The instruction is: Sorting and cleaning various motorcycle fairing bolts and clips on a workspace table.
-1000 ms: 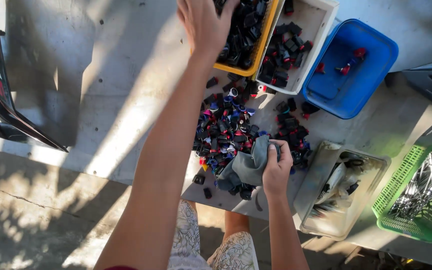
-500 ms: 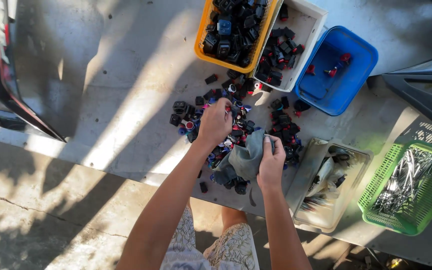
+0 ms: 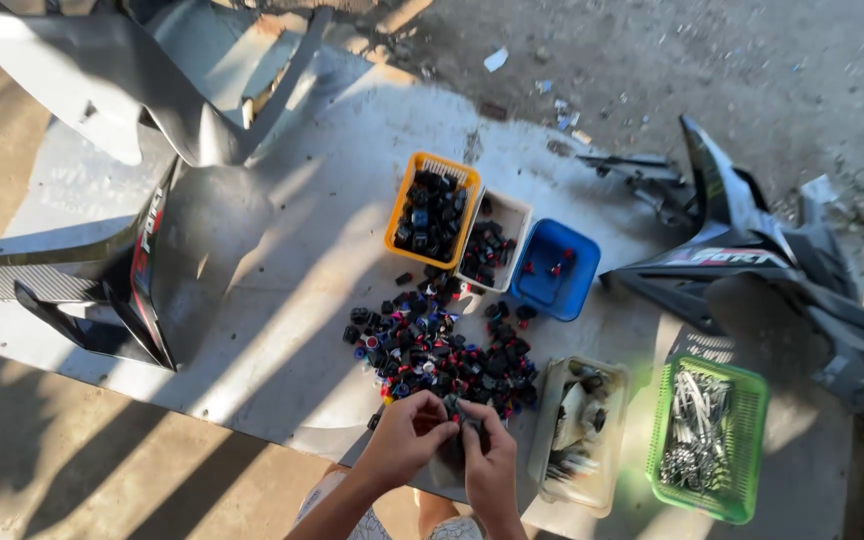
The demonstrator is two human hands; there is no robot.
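My left hand (image 3: 414,432) and my right hand (image 3: 490,460) meet at the near edge of a grey sheet-metal table (image 3: 282,300). Both hands grip a grey cloth (image 3: 449,462) with a small dark part between the fingers. Just beyond my hands lies a pile of small black, red and blue plastic parts (image 3: 432,350). Behind the pile stand an orange basket (image 3: 432,210) and a white tub (image 3: 493,250), both filled with dark parts. A blue tub (image 3: 555,268) beside them holds a few red-tipped pieces.
A clear tray (image 3: 582,430) with mixed bits sits right of my hands. A green basket (image 3: 707,435) of metal pieces stands further right. Black and grey scooter body panels lie at the left (image 3: 142,260) and right (image 3: 752,260). Dirt ground lies beyond the table.
My left hand drew back from the orange basket to the pile, then to the cloth beside my right hand. The camera view has pulled back, showing more of the table.
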